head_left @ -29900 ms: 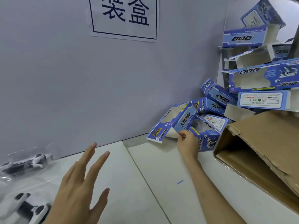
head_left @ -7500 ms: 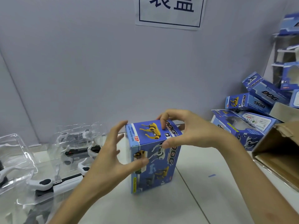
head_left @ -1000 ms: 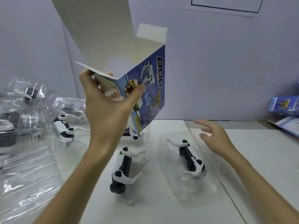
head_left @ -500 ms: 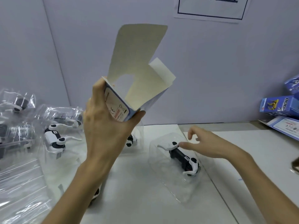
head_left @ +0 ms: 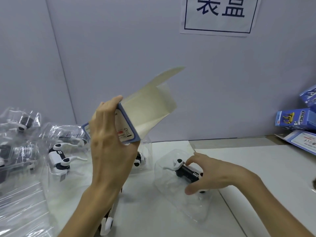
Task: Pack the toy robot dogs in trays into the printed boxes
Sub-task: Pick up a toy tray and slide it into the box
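Observation:
My left hand grips a blue printed box above the table, its open end turned to the right with cream flaps spread. Below it, on the white table, a clear plastic tray holds a black-and-white toy robot dog. My right hand reaches down on that tray, fingers and thumb curled around the dog's body. Another dog lies partly hidden under my left forearm.
Several more dogs in clear trays and crinkled plastic crowd the left side. Blue printed boxes are piled at the right edge. A grey wall with a paper sign stands behind the table.
My left hand has tipped the box so its open end faces right. My right hand has moved onto the trayed dog and closed around it.

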A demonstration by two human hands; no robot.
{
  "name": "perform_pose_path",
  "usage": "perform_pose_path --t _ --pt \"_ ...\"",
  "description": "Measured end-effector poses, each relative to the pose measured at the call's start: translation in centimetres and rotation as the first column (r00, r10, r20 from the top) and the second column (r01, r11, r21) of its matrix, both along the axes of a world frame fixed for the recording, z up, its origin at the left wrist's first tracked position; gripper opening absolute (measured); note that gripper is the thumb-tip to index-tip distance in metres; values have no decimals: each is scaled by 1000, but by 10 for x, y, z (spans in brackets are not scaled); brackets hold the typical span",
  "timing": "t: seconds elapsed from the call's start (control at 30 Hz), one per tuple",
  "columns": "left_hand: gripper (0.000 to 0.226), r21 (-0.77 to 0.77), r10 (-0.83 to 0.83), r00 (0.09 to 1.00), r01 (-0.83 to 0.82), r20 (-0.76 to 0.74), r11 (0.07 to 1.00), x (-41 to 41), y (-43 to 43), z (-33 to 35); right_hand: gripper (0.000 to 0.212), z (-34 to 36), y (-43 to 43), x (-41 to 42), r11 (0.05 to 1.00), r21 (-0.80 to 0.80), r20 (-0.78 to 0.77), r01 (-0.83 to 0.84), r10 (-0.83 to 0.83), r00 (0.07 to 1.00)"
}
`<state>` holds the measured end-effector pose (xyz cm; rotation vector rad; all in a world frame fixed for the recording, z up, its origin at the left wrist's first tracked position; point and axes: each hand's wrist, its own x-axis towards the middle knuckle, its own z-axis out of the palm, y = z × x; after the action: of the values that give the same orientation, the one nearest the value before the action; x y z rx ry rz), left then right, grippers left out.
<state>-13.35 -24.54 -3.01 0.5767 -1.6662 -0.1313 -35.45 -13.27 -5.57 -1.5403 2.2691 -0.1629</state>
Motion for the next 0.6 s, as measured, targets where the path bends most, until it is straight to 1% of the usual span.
perform_pose_path --t 0.1,0.17,0.23,0.27,0.33,0.4,0.5,0.6 --pt "97 -45 -15 1000 15 2 999 -2 -3 -4 95 -4 -1 2 999 2 -56 37 -37 998" --pt "95 -123 -45 999 45 3 991 -5 -4 -7 99 -12 -3 8 1000 -17 -111 16 -18 994" --pt "93 -205 -63 998 62 1 977 -7 -5 -10 95 -17 -7 12 998 -59 -132 -31 23 991" --pt "92 -238 -63 998 63 6 969 -8 -6 -12 89 -15 -7 11 996 -71 -100 -47 40 994" --pt "91 -277 -38 999 44 26 960 -8 -6 -18 72 -3 -1 2 993 -86 37 -75 79 996" --pt "90 -289 28 999 -17 35 957 -6 -9 -21 61 16 11 -10 989 -110 162 -96 113 980" --pt "89 -285 133 991 -126 3 950 -3 -14 -21 68 45 32 -29 957 -251 191 -146 197 961" --pt "88 -248 149 989 -148 -16 957 -1 -15 -20 71 64 48 -41 879 -441 256 -180 315 914"
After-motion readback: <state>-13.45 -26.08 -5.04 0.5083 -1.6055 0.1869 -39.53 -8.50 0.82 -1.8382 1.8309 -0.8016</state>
